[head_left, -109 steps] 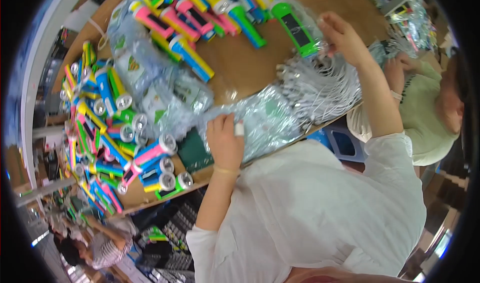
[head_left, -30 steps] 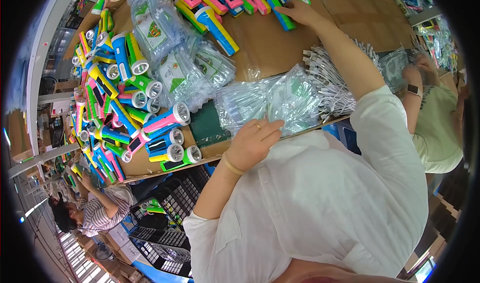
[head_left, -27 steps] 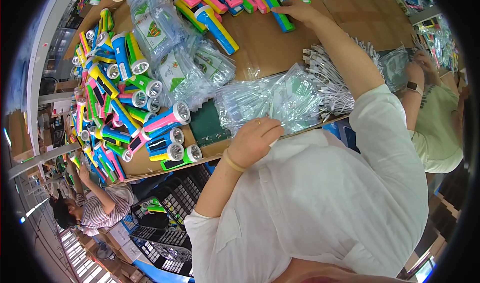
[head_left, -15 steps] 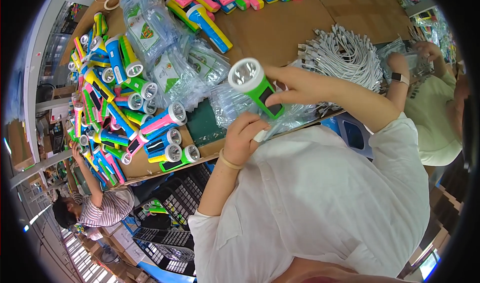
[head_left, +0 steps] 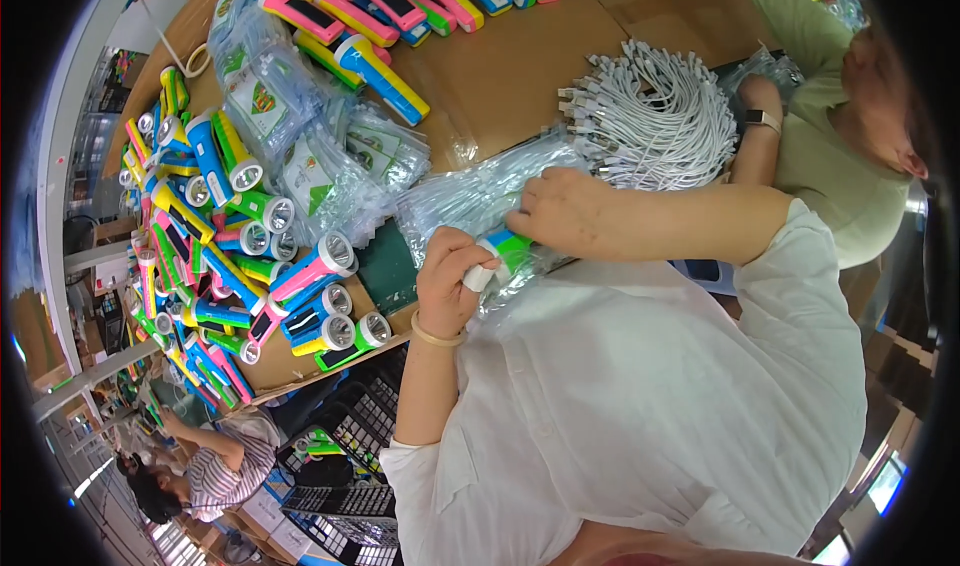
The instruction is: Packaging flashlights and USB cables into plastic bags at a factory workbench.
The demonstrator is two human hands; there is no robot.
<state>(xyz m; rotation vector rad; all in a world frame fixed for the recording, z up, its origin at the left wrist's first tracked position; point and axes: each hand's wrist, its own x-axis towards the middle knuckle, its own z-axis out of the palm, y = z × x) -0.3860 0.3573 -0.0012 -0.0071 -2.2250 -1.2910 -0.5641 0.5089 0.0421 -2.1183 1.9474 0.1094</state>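
Note:
Between my hands, close to my chest, is a green and blue flashlight (head_left: 513, 250) with clear plastic around it, mostly hidden. My right hand (head_left: 565, 211) is closed over its far end, knuckles up. My left hand (head_left: 447, 281) is closed at the near end, pinching a clear plastic bag (head_left: 512, 288); a white wrap covers its thumb. Just beyond lies a stack of clear bags (head_left: 480, 191). More packed bags with green printed cards (head_left: 320, 176) lie to the left of it.
A large pile of colourful flashlights (head_left: 215, 256) covers the table's left side, with another row (head_left: 380, 6) at the back. Bundled white cables (head_left: 665, 116) lie at right, beside a co-worker in green (head_left: 835, 156). Black crates (head_left: 345, 486) stand below the edge; a striped-shirt person (head_left: 230, 466) works at left.
My right hand has lowered the flashlight toward my left hand, and its white head no longer shows. My left hand has shifted slightly left. The co-worker at right has leaned in.

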